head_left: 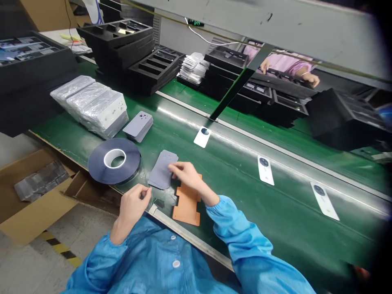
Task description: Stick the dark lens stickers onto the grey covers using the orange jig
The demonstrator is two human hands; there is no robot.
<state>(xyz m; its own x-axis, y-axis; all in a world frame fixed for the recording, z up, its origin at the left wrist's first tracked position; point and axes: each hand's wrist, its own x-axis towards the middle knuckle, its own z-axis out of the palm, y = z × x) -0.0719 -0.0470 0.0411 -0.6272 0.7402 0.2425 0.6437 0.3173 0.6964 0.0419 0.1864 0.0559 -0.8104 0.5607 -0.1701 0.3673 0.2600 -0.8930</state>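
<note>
My right hand (186,174) reaches over a stack of grey phone-shaped sheets (162,169), thumb and forefinger pinched at its right edge. The top sheet has camera holes at its far end. Under my right wrist lies an orange plate (187,206) with notched edges. My left hand (134,201) is by the bench's front edge, its thumb and forefinger pressed together; anything between them is too small to make out. A small dark piece (159,203) lies just right of it. A big roll of dark tape (98,161) with a white core rests to the left.
Another grey stack (139,124) and plastic-wrapped bundles (92,102) stand at left. Three white phone-shaped panels (202,139) lie spaced along the green belt (232,179). Black trays (122,45) are piled behind. An open cardboard box (33,216) sits lower left. A person in pink works across the line.
</note>
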